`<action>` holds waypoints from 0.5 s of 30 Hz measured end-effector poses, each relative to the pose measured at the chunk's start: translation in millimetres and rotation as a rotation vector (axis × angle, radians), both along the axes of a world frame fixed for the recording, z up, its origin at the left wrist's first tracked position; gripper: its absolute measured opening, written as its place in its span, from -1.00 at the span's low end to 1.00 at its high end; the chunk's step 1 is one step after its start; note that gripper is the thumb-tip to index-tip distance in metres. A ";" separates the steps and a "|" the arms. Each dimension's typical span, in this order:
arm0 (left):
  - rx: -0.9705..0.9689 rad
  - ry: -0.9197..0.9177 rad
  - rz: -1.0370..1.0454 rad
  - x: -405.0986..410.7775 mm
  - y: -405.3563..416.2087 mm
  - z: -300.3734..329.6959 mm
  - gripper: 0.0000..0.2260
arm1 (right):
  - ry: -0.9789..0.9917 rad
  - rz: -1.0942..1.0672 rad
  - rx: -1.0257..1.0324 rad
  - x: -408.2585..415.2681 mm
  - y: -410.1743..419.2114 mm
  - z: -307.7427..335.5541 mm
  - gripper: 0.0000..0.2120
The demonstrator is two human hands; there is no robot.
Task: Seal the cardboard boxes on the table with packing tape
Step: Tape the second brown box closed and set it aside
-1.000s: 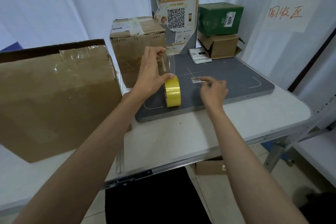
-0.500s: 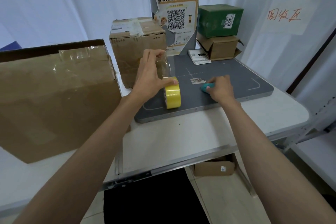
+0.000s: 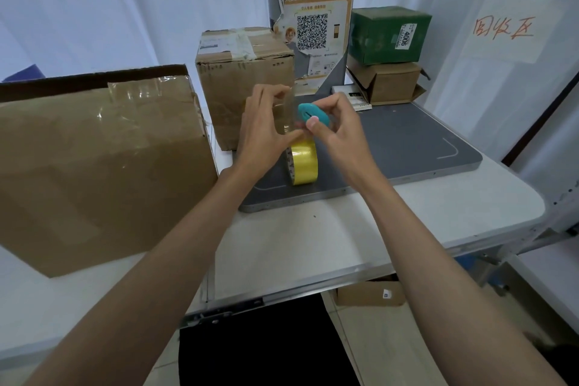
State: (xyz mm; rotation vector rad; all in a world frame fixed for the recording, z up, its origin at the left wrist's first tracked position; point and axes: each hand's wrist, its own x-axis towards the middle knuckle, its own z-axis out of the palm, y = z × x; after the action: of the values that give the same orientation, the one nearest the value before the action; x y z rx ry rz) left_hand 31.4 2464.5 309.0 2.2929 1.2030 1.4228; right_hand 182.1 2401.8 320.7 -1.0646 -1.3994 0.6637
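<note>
A yellow roll of packing tape [image 3: 304,161] stands on edge on the dark grey mat [image 3: 407,141]. My left hand [image 3: 266,127] pinches a clear strip of tape [image 3: 283,111] pulled up from the roll. My right hand [image 3: 336,127] grips a small teal cutter [image 3: 311,114] right beside that strip, above the roll. A large cardboard box [image 3: 94,160] with clear tape on its top lies at the left. A smaller taped box [image 3: 244,72] stands behind my left hand.
A green box [image 3: 388,34] sits on a brown open-flapped box [image 3: 388,83] at the back right, beside a post with a QR-code poster [image 3: 313,25]. The white table [image 3: 313,244] has its front edge near me; another carton [image 3: 369,293] lies on the floor below.
My right hand picked the teal cutter up off the mat and brought it up to the tape strip. My left hand lifted slightly, still holding the strip above the roll.
</note>
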 end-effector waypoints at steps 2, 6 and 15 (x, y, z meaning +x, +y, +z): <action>-0.002 -0.016 0.013 -0.5 1.3 -2.3 -0.38 | -0.073 -0.009 -0.002 -4.0 1.7 -1.6 -0.86; -0.042 -0.009 -0.006 -1.7 3.2 -3.5 -0.29 | -0.094 -0.027 -0.012 -2.8 6.2 -5.8 -0.87; -0.085 0.027 0.001 -2.6 6.0 -0.3 -0.16 | -0.073 -0.087 0.053 13.1 15.4 -7.6 -0.76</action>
State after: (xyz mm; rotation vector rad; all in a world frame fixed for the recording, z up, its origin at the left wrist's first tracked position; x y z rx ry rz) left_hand 28.7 2470.5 308.7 2.2613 1.2468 1.3190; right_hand 195.2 2417.2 313.1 -1.1101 -1.4178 0.5263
